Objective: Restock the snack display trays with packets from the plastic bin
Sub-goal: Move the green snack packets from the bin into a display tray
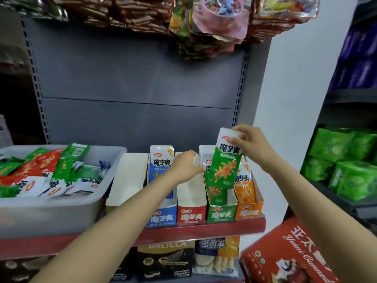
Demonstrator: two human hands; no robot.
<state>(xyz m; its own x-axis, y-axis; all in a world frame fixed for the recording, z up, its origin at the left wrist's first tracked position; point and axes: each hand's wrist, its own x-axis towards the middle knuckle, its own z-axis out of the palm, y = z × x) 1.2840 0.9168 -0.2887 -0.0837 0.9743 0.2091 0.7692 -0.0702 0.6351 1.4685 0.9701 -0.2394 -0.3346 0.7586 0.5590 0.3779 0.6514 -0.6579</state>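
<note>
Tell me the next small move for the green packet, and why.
Probably lower the green packet straight down into the green tray. The right hand pinches its top just above that tray, where another green packet already stands, and the left hand rests on the divider beside it.
</note>
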